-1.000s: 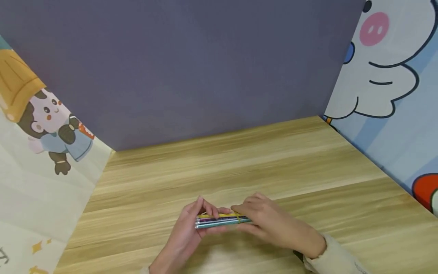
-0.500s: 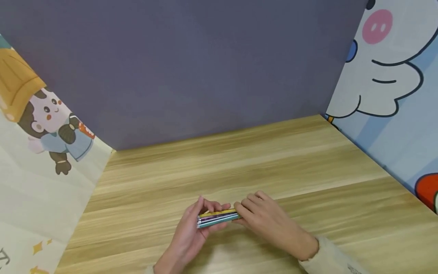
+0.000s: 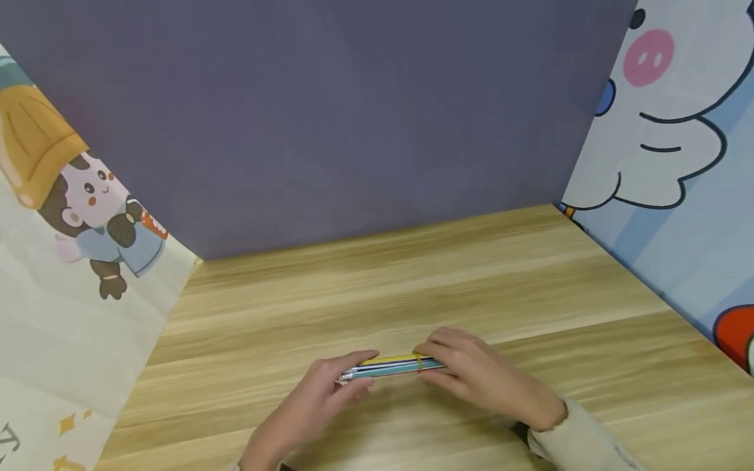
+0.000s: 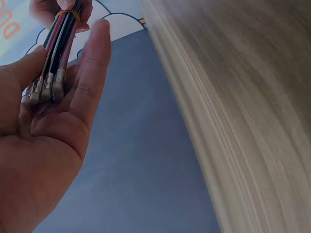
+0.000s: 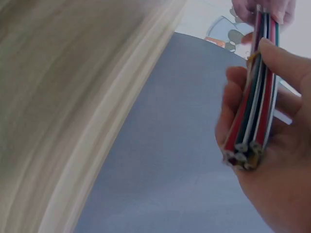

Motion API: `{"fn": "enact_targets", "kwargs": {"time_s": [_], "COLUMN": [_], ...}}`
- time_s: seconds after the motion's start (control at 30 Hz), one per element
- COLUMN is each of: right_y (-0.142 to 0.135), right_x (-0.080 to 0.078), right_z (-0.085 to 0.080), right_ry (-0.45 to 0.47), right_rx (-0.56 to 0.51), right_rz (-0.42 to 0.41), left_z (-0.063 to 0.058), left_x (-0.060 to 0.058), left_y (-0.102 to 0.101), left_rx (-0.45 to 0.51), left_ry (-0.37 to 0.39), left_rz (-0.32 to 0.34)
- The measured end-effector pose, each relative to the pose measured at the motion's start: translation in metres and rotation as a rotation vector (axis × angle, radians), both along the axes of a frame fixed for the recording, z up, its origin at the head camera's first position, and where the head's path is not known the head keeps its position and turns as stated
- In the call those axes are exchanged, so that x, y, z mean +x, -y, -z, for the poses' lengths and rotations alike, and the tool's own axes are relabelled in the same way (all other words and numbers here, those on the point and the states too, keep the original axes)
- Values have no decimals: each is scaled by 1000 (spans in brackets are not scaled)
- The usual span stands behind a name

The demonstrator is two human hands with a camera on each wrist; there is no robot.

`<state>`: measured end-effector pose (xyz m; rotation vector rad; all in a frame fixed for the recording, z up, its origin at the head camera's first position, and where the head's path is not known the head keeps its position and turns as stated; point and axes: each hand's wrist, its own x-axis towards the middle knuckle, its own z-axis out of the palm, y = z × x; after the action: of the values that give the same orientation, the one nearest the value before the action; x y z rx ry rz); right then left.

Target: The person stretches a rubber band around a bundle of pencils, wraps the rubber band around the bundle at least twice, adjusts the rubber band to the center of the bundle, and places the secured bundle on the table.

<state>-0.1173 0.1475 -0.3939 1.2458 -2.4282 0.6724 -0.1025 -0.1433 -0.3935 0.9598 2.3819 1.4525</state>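
A bundle of pencils (image 3: 391, 368), yellow, dark and teal among them, lies sideways between both hands over the table. A yellow rubber band (image 3: 419, 363) circles it near the right fingertips. My left hand (image 3: 318, 396) holds the eraser ends, thumb on one side and fingers on the other. The metal-ringed erasers (image 4: 46, 92) point toward the palm in the left wrist view. My right hand (image 3: 474, 373) grips the opposite end, just beyond the band. Blunt, unsharpened pencil ends (image 5: 245, 155) face the right palm in the right wrist view.
The wood-grain tabletop (image 3: 353, 294) spreads beneath and around the hands. A grey-purple panel (image 3: 353, 131) rises at its back edge. Cartoon-printed panels stand at the left (image 3: 59, 327) and right (image 3: 665, 229).
The left hand has turned from a palm-up cradle to a hold around the eraser ends. The right hand slid left over the rubber band, then back right, uncovering it again.
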Motion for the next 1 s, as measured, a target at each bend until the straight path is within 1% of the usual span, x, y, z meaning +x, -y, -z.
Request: {"fn": "enact_targets", "kwargs": {"time_s": [0.07, 0.13, 0.2, 0.27, 0.33, 0.4, 0.43, 0.47, 0.5, 0.6, 0.63, 0.67, 0.7, 0.77, 0.87, 0.93, 1.0], "right_y": [-1, 0, 2, 6, 8, 10, 10, 9, 7, -6, -12, -17, -22, -29, -30, -27, -22], "right_x": [1, 2, 3, 3, 2, 2, 2, 2, 2, 0, -1, -2, -3, -5, -6, -6, -6], "right_z": [-1, 0, 3, 6, 9, 10, 9, 8, 6, -6, -10, -14, -17, -20, -20, -17, -13], "right_ry": [40, 30, -18, -98, -177, -200, -184, -135, -58, 246, 333, 406, 455, 511, 517, 495, 424], "right_rx": [2, 23, 51, 72, 69, 48, 40, 30, 17, -19, -37, -53, -64, -75, -61, -67, -82], "right_rz": [-12, -2, 23, 48, 66, 60, 52, 37, 12, -35, -43, -48, -51, -63, -80, -84, -83], "left_z": [1, 4, 6, 7, 8, 9, 9, 8, 8, 7, 7, 7, 6, 7, 7, 8, 8], "left_x": [-1, -1, -1, 1, 2, 3, 3, 3, 3, 1, 0, -1, -1, -2, -1, -1, -1], "left_y": [-1, -3, -6, -8, -10, -10, -10, -9, -8, -5, -4, -2, -1, 0, -2, -3, -5], "left_rx": [41, 62, 74, 87, 101, 127, 138, 144, 143, 157, 163, 171, 179, 197, 199, 200, 204], "left_ry": [4, 11, 33, 57, 78, 97, 108, 120, 132, 151, 161, 163, 167, 170, 169, 173, 170], "left_rz": [47, 82, 100, 99, 105, 120, 134, 146, 149, 155, 151, 145, 138, 142, 154, 156, 151]}}
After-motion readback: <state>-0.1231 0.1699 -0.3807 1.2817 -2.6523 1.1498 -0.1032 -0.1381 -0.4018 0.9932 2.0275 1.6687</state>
